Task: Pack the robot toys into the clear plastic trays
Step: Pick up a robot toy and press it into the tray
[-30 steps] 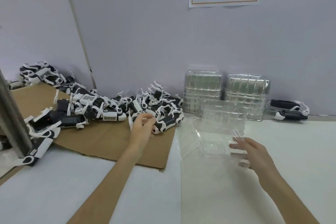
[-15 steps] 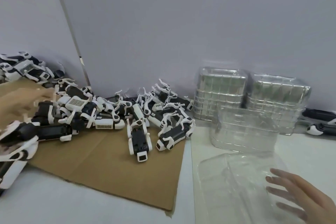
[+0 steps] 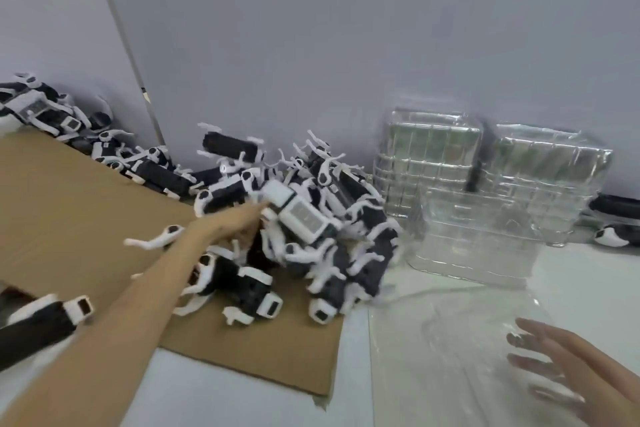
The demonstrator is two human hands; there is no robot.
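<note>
A heap of black-and-white robot toys (image 3: 311, 225) lies piled on the right end of a brown cardboard sheet (image 3: 69, 218). My left hand (image 3: 239, 224) reaches into the heap from the left, its straight fingers pushing against the toys, with the fingertips partly hidden and blurred. One white-bodied toy (image 3: 298, 215) sits tilted on top, just beyond the fingers. A clear plastic tray (image 3: 450, 340) lies flat on the white table at the lower right. My right hand (image 3: 554, 367) rests on it with fingers spread.
A second clear tray (image 3: 474, 236) stands upright right of the heap. Two stacks of trays (image 3: 429, 156) (image 3: 547, 177) lean against the grey wall. More toys lie at far left (image 3: 41, 111), lower left (image 3: 41, 322) and the right edge (image 3: 616, 236).
My left hand came in from the far left and swept the scattered toys rightward into a tall heap beside the trays. The right hand stays spread on the flat tray.
</note>
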